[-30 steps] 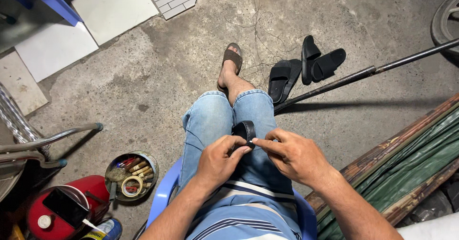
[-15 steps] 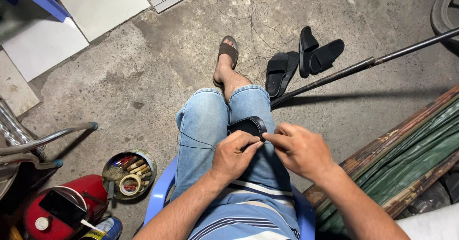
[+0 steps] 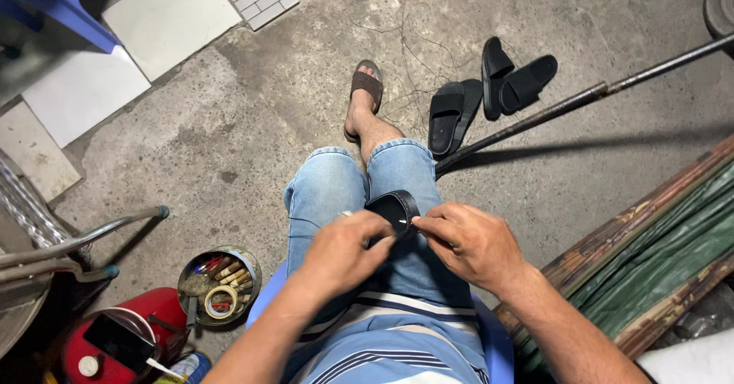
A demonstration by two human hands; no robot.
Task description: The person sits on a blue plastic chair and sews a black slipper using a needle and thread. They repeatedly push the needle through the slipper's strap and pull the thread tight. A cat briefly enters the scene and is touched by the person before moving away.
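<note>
Both my hands pinch the black sandal strap (image 3: pixel 394 208) on my lap: left hand (image 3: pixel 344 250), right hand (image 3: pixel 466 243). Loose grip, it could slip floorward.

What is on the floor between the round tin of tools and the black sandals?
In the head view, the person's legs in blue jeans and a foot in a brown sandal.

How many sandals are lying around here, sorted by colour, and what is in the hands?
Black sandals on the floor: 3
Brown sandal on the foot: 1
Black sandal held by both hands, left hand and right hand, at: 1
Total: 5
</note>
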